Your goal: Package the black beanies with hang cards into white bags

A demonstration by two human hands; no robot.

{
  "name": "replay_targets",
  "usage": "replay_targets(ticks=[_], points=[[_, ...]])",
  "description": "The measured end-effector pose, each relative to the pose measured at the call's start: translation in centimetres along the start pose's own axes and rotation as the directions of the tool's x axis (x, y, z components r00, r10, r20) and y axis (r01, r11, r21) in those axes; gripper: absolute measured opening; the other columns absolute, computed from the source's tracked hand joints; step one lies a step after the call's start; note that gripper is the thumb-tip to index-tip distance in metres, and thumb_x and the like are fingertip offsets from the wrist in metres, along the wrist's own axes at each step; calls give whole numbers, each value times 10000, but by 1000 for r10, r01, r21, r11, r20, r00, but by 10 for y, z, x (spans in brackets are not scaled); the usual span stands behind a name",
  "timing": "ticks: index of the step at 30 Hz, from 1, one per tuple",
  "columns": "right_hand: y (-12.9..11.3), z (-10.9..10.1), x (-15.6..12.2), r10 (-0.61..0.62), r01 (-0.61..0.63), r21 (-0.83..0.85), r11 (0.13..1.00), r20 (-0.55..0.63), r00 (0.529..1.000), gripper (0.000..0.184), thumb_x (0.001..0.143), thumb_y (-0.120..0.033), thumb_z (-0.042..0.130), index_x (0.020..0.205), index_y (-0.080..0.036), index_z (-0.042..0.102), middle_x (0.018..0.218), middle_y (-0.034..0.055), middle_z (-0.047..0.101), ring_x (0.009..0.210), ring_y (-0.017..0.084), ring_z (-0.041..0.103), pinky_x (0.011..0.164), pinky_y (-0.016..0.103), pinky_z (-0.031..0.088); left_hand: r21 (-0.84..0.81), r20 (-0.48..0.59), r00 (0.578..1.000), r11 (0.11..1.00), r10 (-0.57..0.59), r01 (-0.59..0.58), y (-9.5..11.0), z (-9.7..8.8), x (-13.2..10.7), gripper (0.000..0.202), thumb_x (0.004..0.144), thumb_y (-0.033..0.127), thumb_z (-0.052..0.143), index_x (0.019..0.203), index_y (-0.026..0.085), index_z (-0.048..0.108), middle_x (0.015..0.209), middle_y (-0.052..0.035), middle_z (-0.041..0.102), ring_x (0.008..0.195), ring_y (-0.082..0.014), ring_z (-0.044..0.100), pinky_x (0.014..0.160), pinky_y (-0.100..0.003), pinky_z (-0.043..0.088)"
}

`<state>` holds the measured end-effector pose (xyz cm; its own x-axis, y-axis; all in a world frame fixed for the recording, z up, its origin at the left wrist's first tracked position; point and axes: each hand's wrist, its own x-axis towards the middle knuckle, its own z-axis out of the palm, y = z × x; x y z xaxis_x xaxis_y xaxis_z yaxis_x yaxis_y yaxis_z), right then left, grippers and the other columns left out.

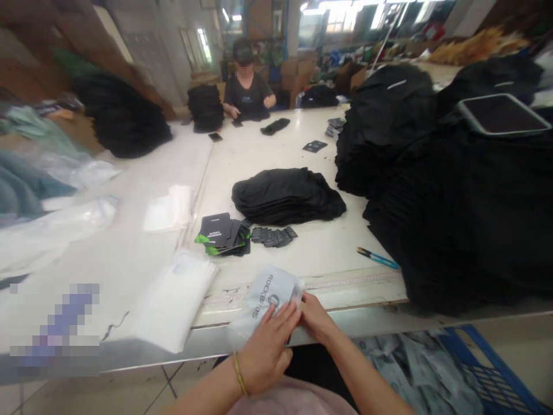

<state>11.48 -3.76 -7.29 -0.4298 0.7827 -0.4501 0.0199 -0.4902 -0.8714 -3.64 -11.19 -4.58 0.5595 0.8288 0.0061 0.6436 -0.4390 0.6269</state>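
Note:
A frosted plastic bag (263,288) with dark printed lettering lies at the front edge of the white table, in front of my body. My left hand (270,340) rests across its near part, fingers stretched flat over the print, a yellow bracelet on the wrist. At the bag's right edge, my right hand (317,317) has its fingers closed on the plastic; the fingertips are partly hidden. Just beyond the bag are a pile of black cards (218,230) with green corners and several small dark tags (274,236). Behind them sits a stack of folded black fabric pieces (287,196).
White plastic bags (175,305) lie left of my hands. Tall black fabric stacks (458,219) fill the right, one with a phone (503,113) on top. Blue thread snips (377,257) lie nearby. A blue crate (496,369) holds packed bags below. A person (246,92) sits across the table.

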Motion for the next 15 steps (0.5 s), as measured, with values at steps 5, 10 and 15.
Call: replay_targets(ticks=[5,10,15], points=[[5,-9,-13,95,-71,395,916,-41,995,363,712,-415,616,995,-195,561,927,73,682,818,205,658,762,366,503,167,-84,996,986,-12,26,-36,-50,36,423,894,343,348,1312,282,366,1376,-49,393,1259,-210,350,1042,-417,280],[8,-3,4,100,-30,204,978,-341,935,284,666,-405,631,815,-172,565,500,-15,591,420,148,562,413,266,457,309,143,970,922,196,-232,-54,-45,77,571,841,486,417,1358,296,265,1452,-67,240,1345,-274,133,1069,-510,101],[4,-3,16,75,42,262,964,-420,905,326,663,-416,602,888,-183,575,718,33,675,603,176,618,505,273,485,281,-38,999,959,-28,37,-36,-10,68,504,899,379,324,1380,303,193,1473,-53,175,1352,-270,93,1064,-512,125]])
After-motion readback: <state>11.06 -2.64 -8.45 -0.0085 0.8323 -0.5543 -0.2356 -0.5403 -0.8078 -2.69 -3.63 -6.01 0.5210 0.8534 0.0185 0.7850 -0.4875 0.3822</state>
